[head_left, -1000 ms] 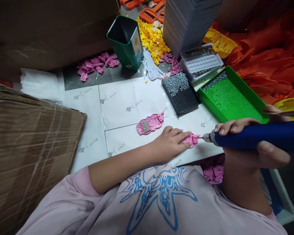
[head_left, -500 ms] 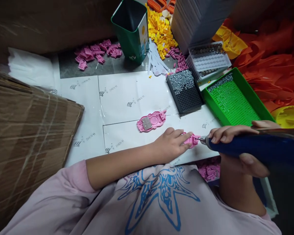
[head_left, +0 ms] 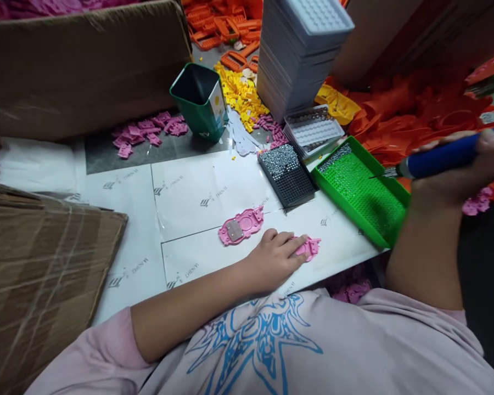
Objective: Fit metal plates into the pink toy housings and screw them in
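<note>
My left hand (head_left: 276, 257) lies over a pink plastic housing part (head_left: 312, 248) near the table's front edge, its fingers holding the part against the white surface. Part of that housing is hidden under the fingers. My right hand (head_left: 447, 178) is wrapped round a blue electric screwdriver (head_left: 440, 158), whose bit points left over the green screw tray (head_left: 348, 213). Small screws fill holes at the tray's far end, with more scattered across it. A second pink housing part (head_left: 250, 221), with a square metal plate on it, rests behind my left hand.
A black perforated tray (head_left: 293, 189) of screws stands left of the green one. Farther back are a green bin (head_left: 200, 104), a tall stack of white trays (head_left: 288, 66), and piles of yellow pieces (head_left: 241, 93) and pink pieces (head_left: 142, 131). A cardboard box (head_left: 45, 263) flanks the left.
My right hand has lifted the screwdriver away from the pink part under my left hand and carried it up and right, over the green tray. The view has shifted too.
</note>
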Tool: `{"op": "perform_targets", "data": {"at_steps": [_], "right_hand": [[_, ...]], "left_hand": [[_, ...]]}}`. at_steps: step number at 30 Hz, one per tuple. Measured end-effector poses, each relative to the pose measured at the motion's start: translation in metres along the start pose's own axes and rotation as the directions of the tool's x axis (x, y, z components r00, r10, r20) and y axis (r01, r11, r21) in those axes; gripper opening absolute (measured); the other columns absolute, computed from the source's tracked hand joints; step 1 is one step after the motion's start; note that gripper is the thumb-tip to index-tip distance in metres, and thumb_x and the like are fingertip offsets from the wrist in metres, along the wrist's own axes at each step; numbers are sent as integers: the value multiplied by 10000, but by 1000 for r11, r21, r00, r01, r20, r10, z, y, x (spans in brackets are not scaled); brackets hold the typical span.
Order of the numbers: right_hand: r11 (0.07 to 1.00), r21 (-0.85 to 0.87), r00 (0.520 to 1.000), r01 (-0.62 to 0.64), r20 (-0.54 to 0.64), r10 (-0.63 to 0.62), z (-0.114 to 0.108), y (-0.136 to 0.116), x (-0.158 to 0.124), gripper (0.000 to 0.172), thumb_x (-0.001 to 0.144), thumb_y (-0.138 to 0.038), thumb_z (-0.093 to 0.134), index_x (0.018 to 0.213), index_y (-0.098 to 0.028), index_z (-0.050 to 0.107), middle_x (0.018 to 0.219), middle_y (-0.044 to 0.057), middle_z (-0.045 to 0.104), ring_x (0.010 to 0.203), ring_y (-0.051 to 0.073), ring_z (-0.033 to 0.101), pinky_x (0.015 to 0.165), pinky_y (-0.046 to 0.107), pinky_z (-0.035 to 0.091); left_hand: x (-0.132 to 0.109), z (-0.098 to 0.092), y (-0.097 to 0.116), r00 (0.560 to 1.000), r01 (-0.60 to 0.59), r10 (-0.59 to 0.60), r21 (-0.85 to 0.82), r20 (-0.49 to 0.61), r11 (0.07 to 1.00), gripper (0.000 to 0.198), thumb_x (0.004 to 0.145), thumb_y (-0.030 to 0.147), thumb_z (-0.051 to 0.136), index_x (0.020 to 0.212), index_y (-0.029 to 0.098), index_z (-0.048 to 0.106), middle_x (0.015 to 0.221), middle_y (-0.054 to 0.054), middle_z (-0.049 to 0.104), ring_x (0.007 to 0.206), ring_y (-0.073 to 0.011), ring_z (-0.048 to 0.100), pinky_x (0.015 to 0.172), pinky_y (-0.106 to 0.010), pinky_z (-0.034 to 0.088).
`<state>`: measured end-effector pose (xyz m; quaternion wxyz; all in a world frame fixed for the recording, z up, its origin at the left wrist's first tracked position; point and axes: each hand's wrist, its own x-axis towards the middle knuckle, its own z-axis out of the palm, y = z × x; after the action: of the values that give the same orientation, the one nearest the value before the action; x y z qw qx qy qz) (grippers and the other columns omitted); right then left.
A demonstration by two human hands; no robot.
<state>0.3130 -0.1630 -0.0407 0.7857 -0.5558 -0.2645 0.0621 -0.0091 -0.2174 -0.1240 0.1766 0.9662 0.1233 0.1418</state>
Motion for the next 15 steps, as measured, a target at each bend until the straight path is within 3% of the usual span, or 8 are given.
{"op": "perform_targets", "data": {"at_steps": [4,15], "right_hand": [[999,-15,996,42,-74,-43,4,26,15,17,738,-224,345,731,-222,361,492,-64,420,385,106,452,384,243,386],[995,-72,995,63,-68,-67,5,40,17,129,719,-193,340,841,-226,364,506,-86,404,391,116,459,399,247,418]], "left_hand": [[0,1,-1,1000,-11,11,0,-22,1000,281,915,283,444,1136,240,613,1364,-97,525,1090,-271,498,808,-412,261],[0,3,-1,998,-7,7,-14,-56,1000,299,886,272,485,1155,248,613,1343,-84,544,1087,-265,497,812,-405,260]]}}
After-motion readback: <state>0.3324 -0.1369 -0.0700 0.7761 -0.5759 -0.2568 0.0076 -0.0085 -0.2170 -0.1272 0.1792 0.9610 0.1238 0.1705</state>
